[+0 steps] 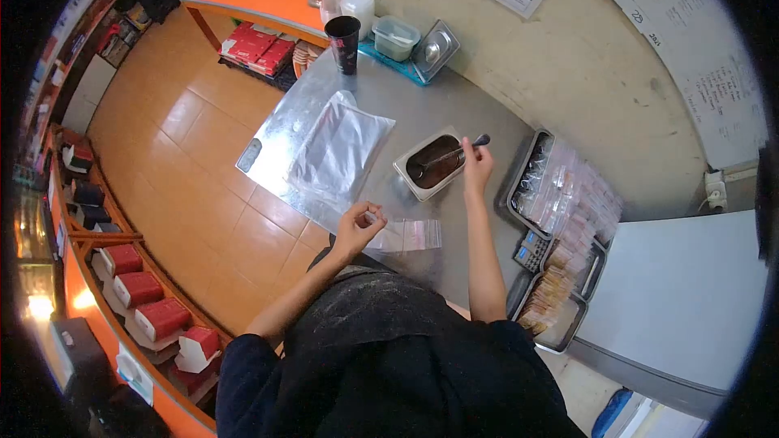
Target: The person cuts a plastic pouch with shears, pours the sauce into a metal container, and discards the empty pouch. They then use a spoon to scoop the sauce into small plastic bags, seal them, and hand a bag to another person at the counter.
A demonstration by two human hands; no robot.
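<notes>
Single view, head-mounted, wide and fisheye-like, with dark rounded corners. Looks from above the wearer's dark top [381, 389] at 6 o'clock, steeply down and forward over the metal table [479, 113] in the middle. Both hands within arm's reach: left hand [359, 227] just off center toward 7–8 o'clock, right hand [477, 166] between 2 and 3. Wall [519, 57] farther off at 1–2, tiled floor [195, 146] lower down at 9–10, shelving [146, 276] toward 8, edges bent by the lens.
</notes>
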